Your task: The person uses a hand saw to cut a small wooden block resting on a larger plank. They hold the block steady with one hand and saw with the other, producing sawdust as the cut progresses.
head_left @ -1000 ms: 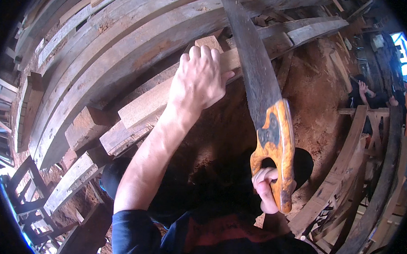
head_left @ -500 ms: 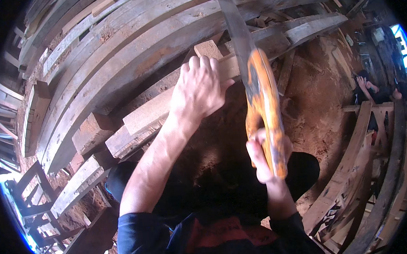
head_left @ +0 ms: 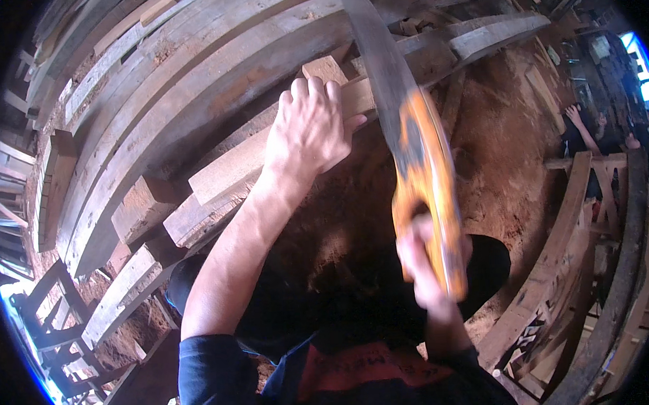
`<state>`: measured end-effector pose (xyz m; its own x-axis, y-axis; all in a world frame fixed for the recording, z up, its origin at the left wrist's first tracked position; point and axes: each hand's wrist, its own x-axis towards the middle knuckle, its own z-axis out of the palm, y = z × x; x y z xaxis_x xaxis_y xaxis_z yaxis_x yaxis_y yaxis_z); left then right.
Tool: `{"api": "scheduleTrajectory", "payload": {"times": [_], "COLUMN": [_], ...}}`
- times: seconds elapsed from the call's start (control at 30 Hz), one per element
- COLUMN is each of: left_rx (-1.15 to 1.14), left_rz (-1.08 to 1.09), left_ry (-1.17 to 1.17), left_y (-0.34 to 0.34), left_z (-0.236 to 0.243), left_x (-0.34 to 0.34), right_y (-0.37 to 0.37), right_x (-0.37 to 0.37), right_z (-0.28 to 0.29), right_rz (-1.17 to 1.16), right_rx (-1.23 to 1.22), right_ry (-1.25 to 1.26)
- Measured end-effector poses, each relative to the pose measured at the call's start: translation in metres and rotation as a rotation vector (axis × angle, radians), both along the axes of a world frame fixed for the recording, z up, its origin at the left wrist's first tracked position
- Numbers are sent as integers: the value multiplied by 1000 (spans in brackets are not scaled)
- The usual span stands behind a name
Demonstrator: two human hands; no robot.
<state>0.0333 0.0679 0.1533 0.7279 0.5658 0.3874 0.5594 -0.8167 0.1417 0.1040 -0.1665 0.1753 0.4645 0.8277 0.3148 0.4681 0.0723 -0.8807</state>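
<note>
A hand saw (head_left: pixel 432 190) with a worn orange and black handle is gripped by my right hand (head_left: pixel 428 259), its fingers wrapped through the handle. The blade runs up and away, its edge against the right end of a pale squared timber (head_left: pixel 229 167). My left hand (head_left: pixel 308 127) is clamped over the top of that timber a little left of the blade, thumb toward the saw. The timber rests on another rough beam (head_left: pixel 195 219). A short wood block (head_left: pixel 324 70) sits just beyond my left knuckles.
Long curved planks (head_left: pixel 211 84) lie stacked across the far side. Reddish dirt floor (head_left: pixel 500 151) spreads to the right of the saw. Wooden frames and curved boards (head_left: pixel 552 272) stand at the right, with another person (head_left: pixel 582 130) beyond. A timber block (head_left: pixel 144 207) lies at left.
My right hand has drawn the saw back toward me, so more of the blade shows near the handle. My left hand keeps its hold on the timber.
</note>
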Motion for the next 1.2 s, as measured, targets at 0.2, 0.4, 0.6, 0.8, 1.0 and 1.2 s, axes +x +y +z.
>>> {"api": "scheduleTrajectory", "payload": {"times": [0.2,0.4,0.6,0.8,1.0,1.2], "left_rx": [27,16,5,-44,-43,-62], "left_rz": [-1,20,14,13,8,-4], "left_ry": [7,18,34,-13,34,42], "left_y": [-6,-3,-5,2,-4,0], "left_z": [-2,2,-2,1,2,8], "left_x": [1,3,-2,5,3,6], "right_y": [-4,-19,40,-29,53,-33], "right_x": [-10,-13,5,-13,15,-25], "right_z": [8,2,10,-6,3,6], "right_rz": [41,-13,36,22,56,-57], "right_rx": [20,-4,-34,35,73,47], "right_ry": [-11,121,61,185,-115,250]}}
